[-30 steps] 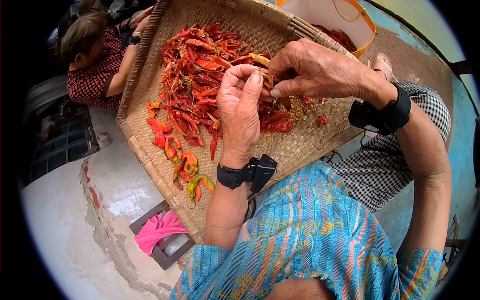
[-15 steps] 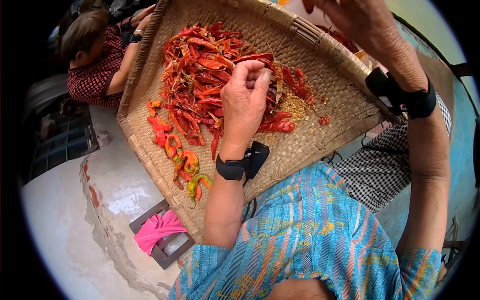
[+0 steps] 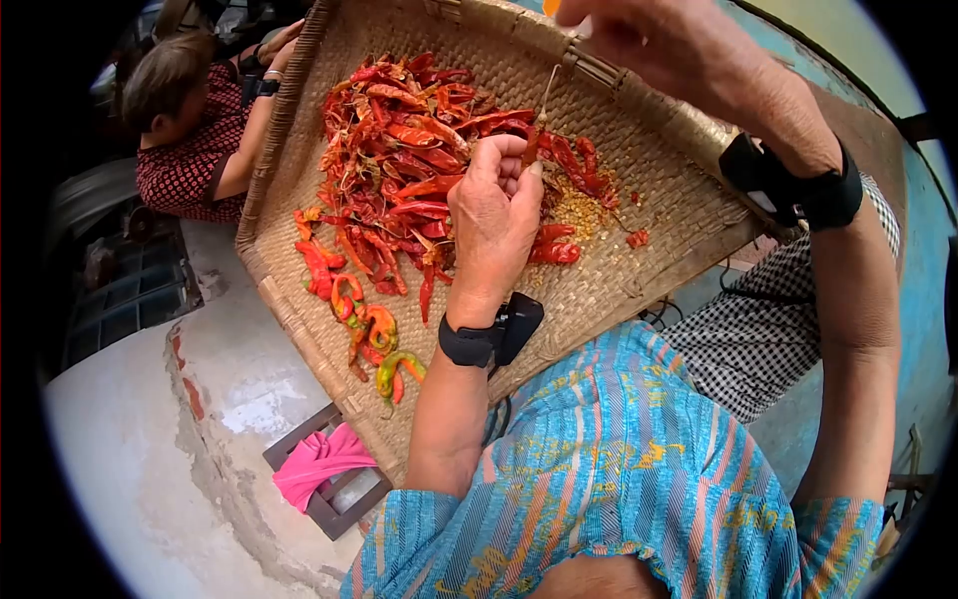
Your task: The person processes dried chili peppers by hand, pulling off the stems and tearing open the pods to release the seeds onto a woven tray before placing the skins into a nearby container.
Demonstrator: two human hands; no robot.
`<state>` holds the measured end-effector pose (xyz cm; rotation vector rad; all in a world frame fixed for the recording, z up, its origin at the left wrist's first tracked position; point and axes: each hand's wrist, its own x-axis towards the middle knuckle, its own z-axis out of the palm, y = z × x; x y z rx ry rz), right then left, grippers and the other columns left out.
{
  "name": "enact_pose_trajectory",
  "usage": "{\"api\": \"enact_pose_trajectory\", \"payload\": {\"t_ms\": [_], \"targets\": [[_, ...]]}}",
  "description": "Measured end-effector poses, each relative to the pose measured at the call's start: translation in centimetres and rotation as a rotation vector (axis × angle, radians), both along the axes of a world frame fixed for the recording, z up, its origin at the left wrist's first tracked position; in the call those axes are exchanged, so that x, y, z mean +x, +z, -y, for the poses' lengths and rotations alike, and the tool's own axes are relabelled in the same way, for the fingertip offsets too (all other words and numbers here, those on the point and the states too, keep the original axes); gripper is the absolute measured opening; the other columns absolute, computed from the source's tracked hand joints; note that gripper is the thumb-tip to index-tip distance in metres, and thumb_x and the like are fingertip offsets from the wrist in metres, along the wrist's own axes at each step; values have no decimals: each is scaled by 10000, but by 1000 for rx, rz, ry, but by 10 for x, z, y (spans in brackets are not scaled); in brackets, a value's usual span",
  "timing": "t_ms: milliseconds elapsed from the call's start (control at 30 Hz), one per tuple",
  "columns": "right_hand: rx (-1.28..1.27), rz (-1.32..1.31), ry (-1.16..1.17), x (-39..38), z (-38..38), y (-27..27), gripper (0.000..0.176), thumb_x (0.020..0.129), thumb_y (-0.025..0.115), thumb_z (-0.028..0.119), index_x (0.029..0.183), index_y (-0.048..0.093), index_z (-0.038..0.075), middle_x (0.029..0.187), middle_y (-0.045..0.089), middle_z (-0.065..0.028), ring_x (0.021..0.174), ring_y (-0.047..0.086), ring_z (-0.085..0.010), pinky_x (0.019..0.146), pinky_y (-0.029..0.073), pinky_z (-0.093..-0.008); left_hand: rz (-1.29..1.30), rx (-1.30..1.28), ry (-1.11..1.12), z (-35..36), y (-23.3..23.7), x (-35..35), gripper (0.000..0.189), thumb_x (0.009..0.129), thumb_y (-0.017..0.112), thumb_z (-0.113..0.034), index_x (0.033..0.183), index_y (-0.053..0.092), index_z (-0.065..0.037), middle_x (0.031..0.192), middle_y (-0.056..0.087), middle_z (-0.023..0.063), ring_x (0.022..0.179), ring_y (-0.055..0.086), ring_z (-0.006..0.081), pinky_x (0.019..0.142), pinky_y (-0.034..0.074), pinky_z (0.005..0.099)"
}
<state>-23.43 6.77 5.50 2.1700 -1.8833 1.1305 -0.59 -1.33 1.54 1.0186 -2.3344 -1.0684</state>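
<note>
My left hand (image 3: 496,225) is closed over the woven tray, pinching a dried red chili pepper (image 3: 534,147) between thumb and fingers. The pepper's thin pale stem points upward. Above and to the right, my right hand (image 3: 689,55) hovers near the tray's far rim, its fingers loosely apart with nothing visible in them; some fingertips are blurred or cut off by the frame edge. Beneath my left hand lies a heap of dried red chili peppers (image 3: 399,150). Loose yellow seeds (image 3: 582,212) are scattered just right of that hand.
The woven tray (image 3: 639,290) slopes up to raised rims. Orange and green peppers (image 3: 381,327) lie near its left corner. Another person (image 3: 195,130) in a patterned red top sits beyond the left rim. A pink cloth (image 3: 321,464) hangs over a dark frame (image 3: 344,512) below.
My right hand has come lower and to the left, toward the pepper's stem. My left hand has shifted slightly right and down, and the pepper in it now shows upright.
</note>
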Motion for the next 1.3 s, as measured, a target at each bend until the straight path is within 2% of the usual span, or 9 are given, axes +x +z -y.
{"api": "enact_pose_trajectory", "payload": {"t_ms": [67,367,467,567,767,933,1133,1200,1300], "targets": [[91,85,124,26,7,-19,182,824,683,69,988,620,24,831,620,-146,820,651,-347,727,524,-454,-22,19,3,-2,5,2,159,932,644,-60,1082,608,-18,888,630,-2,779,577,66,695,500,223],[45,-199,-97,24,5,-5,120,883,668,127,930,658,17,818,654,-116,735,664,-243,634,539,-358,-314,235,-1,-5,4,-2,203,937,673,-91,1117,606,-22,955,627,4,835,582,70,738,502,239],[-80,-80,-238,-3,6,8,149,943,621,119,879,657,-11,690,648,-141,577,632,-215,529,509,-305,-92,130,-113,-3,-3,-5,262,921,657,-46,1178,604,-49,958,634,46,808,595,121,722,506,274],[-235,-94,-377,-20,-4,15,152,941,633,118,894,670,-22,680,649,-143,547,613,-208,512,486,-311,61,-500,-360,0,-21,-5,448,827,587,75,1237,606,-105,927,558,139,817,600,320,712,513,399],[-590,-386,-374,-55,-5,-25,255,933,640,134,1159,590,28,751,563,-97,692,561,-252,702,491,-369,184,-630,-446,0,-28,-12,403,807,571,90,1160,621,-96,906,517,134,846,594,324,691,514,431],[-70,-42,-359,-17,-10,10,173,936,632,142,1023,658,-5,735,641,-151,654,633,-267,633,524,-349,206,-660,-436,0,-28,-13,295,821,587,70,1073,628,-77,897,517,126,844,597,311,661,516,412],[-104,2,8,-7,5,-5,170,916,646,139,990,678,-10,772,657,-138,697,646,-252,656,522,-332,-136,-205,-158,-3,-17,-9,155,901,676,-65,1056,678,-78,865,618,22,755,596,146,653,488,285],[401,387,198,5,3,6,187,907,686,182,964,679,5,794,652,-106,710,619,-197,647,496,-335,-339,209,-84,5,-24,-5,153,943,677,-141,1078,681,-69,873,626,-41,753,535,49,641,450,224],[375,355,291,26,8,-12,380,870,732,320,1121,696,37,762,606,-61,711,586,-161,643,501,-312,-293,322,-69,-5,-2,-2,207,964,665,-211,1101,671,-55,933,660,-29,740,529,23,641,427,184]]}}
